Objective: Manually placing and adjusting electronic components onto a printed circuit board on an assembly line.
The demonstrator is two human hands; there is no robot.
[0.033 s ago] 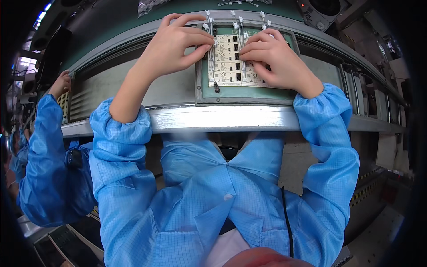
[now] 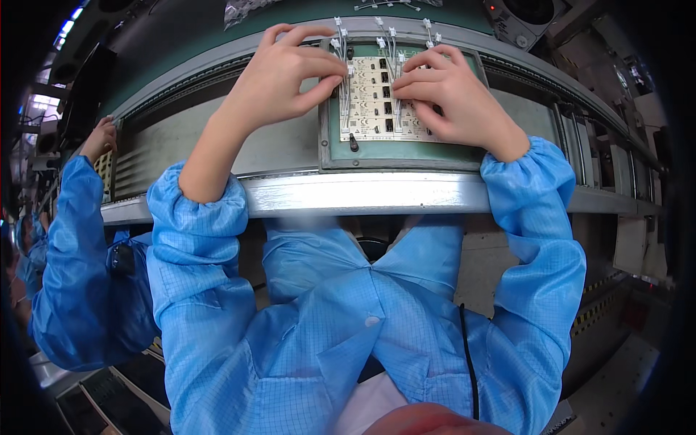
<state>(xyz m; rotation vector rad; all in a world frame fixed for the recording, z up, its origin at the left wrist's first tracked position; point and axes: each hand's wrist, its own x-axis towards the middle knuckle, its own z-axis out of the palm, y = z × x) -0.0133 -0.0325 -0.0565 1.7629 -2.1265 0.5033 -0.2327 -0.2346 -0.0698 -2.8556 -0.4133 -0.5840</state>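
A panel of cream-coloured circuit boards lies in a green carrier frame in front of me. Thin wire leads with white plugs stand along it in columns, their upper ends leaning past the far edge. My left hand comes in from the left, thumb and index finger pinched at the left column of wire leads; its other fingers are raised. On the other side my right hand bends over the panel, fingertips closed at the middle wire leads. Its fingers and palm hide the panel's right part.
The carrier sits on a conveyor track with a bright metal rail on my side. Beyond lie a clear plastic bag and loose wire leads. A device with a dial stands far right. At left is another person's hand.
My right hand has shifted very slightly to the right. The left hand and the panel look the same.
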